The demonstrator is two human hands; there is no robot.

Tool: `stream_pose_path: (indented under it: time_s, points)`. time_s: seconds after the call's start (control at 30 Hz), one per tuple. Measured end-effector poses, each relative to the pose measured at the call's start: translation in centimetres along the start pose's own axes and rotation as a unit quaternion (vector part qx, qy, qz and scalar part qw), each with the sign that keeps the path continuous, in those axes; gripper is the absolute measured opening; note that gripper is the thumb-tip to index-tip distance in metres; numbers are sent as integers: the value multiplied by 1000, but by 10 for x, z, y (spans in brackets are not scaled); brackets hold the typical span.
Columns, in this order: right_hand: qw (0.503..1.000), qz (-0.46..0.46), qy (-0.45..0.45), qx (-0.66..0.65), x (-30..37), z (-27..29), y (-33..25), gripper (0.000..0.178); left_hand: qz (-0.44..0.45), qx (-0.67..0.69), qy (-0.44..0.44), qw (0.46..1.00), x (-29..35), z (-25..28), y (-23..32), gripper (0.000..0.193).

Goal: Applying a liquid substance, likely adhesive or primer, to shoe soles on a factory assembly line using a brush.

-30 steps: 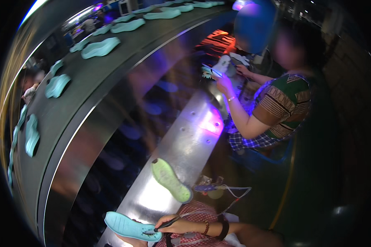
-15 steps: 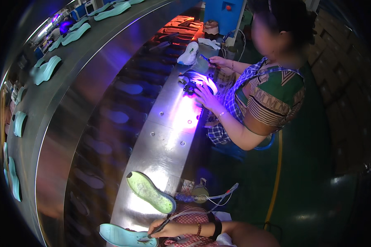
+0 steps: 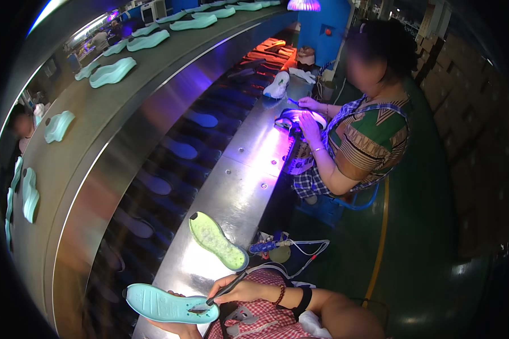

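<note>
A light blue shoe sole (image 3: 155,302) lies tilted at the lower left, its hollow inner side facing up. My left hand (image 3: 178,329) grips it from beneath, its fingers partly hidden under the sole. My right hand (image 3: 240,290) is closed round a slim black-handled brush (image 3: 226,287). The brush's dark tip touches the inside of the sole, at the end nearer me, where wet-looking marks show. Just beyond my hands, a pale green sole (image 3: 218,242) with a whitish, speckled inside rests on the metal ledge (image 3: 223,192).
Left of the ledge, a dark conveyor (image 3: 152,183) carries several soles. An upper belt (image 3: 85,147) holds more light blue soles. A co-worker (image 3: 367,130) sits farther along, handling a shoe under purple light. A blue tool with cables (image 3: 266,247) hangs at the ledge's right edge.
The light blue sole has been raised and shifted slightly left, and my left hand now shows under it. My right hand and the brush have moved up with it. The whole view has shifted.
</note>
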State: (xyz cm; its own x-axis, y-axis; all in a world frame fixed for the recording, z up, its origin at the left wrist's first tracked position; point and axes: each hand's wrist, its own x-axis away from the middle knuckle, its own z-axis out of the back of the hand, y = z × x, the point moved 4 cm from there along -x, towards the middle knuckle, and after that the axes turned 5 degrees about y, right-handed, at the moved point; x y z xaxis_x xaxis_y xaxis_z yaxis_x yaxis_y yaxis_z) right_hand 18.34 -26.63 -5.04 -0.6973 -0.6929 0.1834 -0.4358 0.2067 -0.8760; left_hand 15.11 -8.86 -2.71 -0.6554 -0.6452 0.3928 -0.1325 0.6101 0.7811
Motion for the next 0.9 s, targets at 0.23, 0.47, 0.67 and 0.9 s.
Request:
stream_pose_path:
  time_s: [0.23, 0.47, 0.67, 0.9]
  points:
    - [999, 39, -31, 7, 1, -32, -5, 17, -147, -18, -128, 981, 46, -19, 45, 62]
    - [998, 35, -46, 8, -5, -50, 4, 19, -103, -39, -49, 993, 16, 32, 43, 60]
    - [998, 46, -47, 0, -3, -58, 7, 19, -120, -55, -42, 990, 21, 19, 43, 60]
    - [998, 44, -30, 36, -1, -49, 13, 21, -133, -64, -53, 988, 22, 10, 44, 60]
